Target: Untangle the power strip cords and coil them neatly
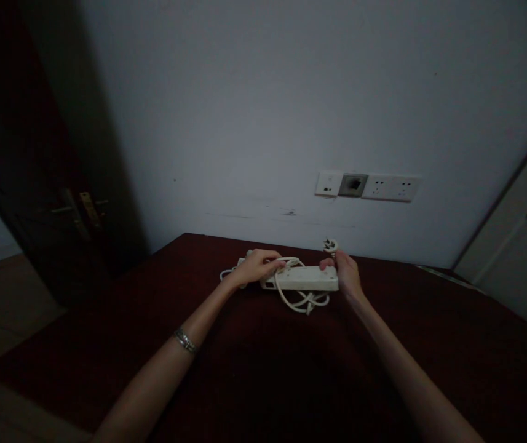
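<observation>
A white power strip (307,279) lies over the dark red tabletop with its cord (286,299) looped loosely around it. My left hand (259,266) is at the strip's left end, with thumb and fingers closed on the cord. My right hand (347,272) grips the right end of the strip, thumb side against its top. Just above those fingers a white plug (330,246) sticks up, prongs pointing to the upper left. Whether the right fingers also pinch the plug's cord is hard to tell. A coil of cord hangs in front of the strip.
The dark red table (263,369) meets a pale wall (245,123). Wall sockets (391,188) and a grey wall plate (353,184) sit right of centre. A dark door with a handle (67,200) stands at left, a white door (521,264) at right.
</observation>
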{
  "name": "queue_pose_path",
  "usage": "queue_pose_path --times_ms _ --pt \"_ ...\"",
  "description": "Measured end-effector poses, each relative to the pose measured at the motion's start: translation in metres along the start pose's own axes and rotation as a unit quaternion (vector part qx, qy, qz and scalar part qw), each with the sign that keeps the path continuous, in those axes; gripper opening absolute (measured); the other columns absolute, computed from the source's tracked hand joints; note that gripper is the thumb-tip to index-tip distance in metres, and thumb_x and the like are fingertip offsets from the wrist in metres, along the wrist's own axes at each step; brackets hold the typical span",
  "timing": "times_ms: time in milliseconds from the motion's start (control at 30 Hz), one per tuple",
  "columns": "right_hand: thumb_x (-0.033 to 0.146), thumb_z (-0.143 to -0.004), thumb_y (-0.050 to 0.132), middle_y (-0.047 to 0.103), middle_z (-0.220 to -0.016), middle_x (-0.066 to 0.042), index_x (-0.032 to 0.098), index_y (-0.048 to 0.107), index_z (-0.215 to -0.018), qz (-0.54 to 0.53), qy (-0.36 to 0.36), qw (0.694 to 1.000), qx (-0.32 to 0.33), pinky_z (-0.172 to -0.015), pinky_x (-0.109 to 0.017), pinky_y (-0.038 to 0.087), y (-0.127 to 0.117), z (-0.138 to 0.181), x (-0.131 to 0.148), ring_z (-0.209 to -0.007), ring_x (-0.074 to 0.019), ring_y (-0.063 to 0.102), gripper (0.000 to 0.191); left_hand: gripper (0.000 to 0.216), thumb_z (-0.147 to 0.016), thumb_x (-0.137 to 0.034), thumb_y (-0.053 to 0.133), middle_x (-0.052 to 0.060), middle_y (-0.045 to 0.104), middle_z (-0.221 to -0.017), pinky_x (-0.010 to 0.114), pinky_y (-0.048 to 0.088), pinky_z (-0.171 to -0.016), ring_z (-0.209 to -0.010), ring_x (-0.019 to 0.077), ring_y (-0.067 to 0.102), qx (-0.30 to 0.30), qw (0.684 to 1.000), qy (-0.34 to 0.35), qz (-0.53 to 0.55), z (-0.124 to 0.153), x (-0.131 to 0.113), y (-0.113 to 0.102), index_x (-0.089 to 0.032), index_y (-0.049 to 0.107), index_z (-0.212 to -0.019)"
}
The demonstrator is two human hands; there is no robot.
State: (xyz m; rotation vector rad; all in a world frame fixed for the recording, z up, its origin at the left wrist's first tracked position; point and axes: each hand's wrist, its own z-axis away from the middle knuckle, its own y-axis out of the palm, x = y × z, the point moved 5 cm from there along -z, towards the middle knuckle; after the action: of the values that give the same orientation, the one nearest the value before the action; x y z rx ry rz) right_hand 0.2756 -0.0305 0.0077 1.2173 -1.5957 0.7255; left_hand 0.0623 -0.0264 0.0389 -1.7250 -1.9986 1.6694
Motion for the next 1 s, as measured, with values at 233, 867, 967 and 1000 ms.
queue_pose_path --times_ms 233,867,967,1000 --pt "0.06 -0.083 0.038 0.056 -0.054 0.001 0.018 0.051 -0.082 0.022 -0.062 0.977 0.202 -0.047 -0.022 0.036 0.048 0.031 0.015 -0.047 -0.0117 0.046 0.043 0.032 -0.089 -0.036 0.04 0.002 0.063 -0.077 0.023 0.042 -0.07 -0.074 0.0133 0.057 -0.165 0.985 -0.009 0.057 -0.004 -0.004 0.008 -0.014 0.062 -0.082" --pt "0.038 -0.062 0.071 0.062 -0.071 0.0 0.016 0.061 -0.09 -0.012 0.036 0.961 0.274 -0.062 -0.026 0.045 0.053 0.03 0.008 -0.062 -0.012 0.056 0.037 0.025 -0.089 -0.031 0.042 0.004 0.056 -0.086 0.026 0.042 -0.08 -0.085 0.014 0.053 -0.275 0.961 -0.002 0.023 0.002 -0.005 0.0 -0.016 0.061 -0.083" --pt "0.038 -0.058 0.074 0.054 -0.059 0.006 0.017 0.055 -0.1 -0.019 0.046 0.968 0.248 -0.049 -0.021 0.039 0.052 0.031 0.008 -0.051 -0.0095 0.05 0.05 0.026 -0.09 -0.031 0.041 0.004 0.052 -0.089 0.026 0.043 -0.08 -0.086 0.0139 0.052 -0.278 0.961 0.004 0.011 0.004 -0.003 0.003 -0.016 0.062 -0.087" --pt "0.038 -0.058 0.073 0.052 -0.057 0.007 0.018 0.054 -0.103 -0.011 0.039 0.968 0.247 -0.047 -0.02 0.037 0.052 0.031 0.008 -0.049 -0.0091 0.048 0.053 0.026 -0.09 -0.032 0.041 0.005 0.051 -0.09 0.026 0.043 -0.08 -0.087 0.0139 0.052 -0.275 0.961 0.01 -0.001 0.004 -0.004 0.004 -0.016 0.063 -0.088"
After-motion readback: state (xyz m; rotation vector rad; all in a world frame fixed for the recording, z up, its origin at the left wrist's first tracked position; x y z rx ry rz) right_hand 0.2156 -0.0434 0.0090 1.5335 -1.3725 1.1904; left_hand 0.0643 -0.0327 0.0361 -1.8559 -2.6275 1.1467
